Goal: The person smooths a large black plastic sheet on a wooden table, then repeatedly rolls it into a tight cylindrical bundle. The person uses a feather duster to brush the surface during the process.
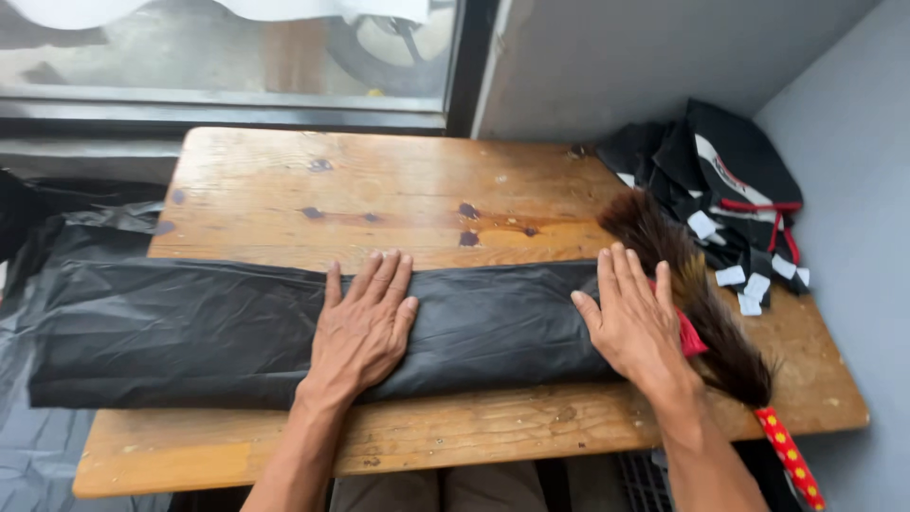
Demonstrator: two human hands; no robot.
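Black plastic sheet (190, 332), left hand (363, 327), right hand (633, 318) flat.

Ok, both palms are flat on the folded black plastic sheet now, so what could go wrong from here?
1. The black plastic sheet overhangs the wooden table at its left end; its weight might drag the fold off.
2. The right hand rests at the sheet's end against the feather duster, which could get caught in the fold or be nudged off the near edge.
3. The left hand presses slick plastic, so layers may slide.
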